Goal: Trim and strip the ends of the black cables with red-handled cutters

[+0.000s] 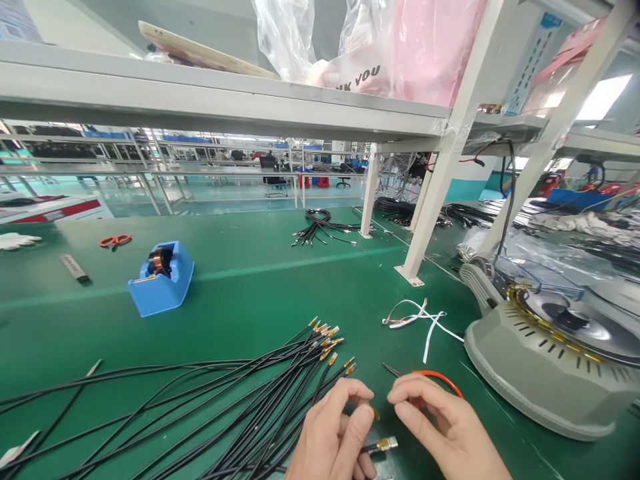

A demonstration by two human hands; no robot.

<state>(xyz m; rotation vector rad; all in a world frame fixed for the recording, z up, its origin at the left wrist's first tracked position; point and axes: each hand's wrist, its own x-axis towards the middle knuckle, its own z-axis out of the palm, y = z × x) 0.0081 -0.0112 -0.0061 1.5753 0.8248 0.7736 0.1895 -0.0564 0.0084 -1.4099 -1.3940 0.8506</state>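
My left hand (333,433) is at the bottom centre, its fingers curled and pinching a black cable whose taped metal tip (386,444) sticks out to the right. My right hand (440,427) is beside it, fingers curled, with the orange handle of a small tool (440,378) showing above the fingers. A fan of several black cables (210,400) with amber-taped tips lies on the green mat (260,287) to the left of my hands.
A blue tape dispenser (161,277) stands at the left, with orange scissors (115,241) behind it. A grey round machine (550,347) sits at the right. White strips (420,317) lie near a shelf post (435,193). More black cables (320,227) lie at the back.
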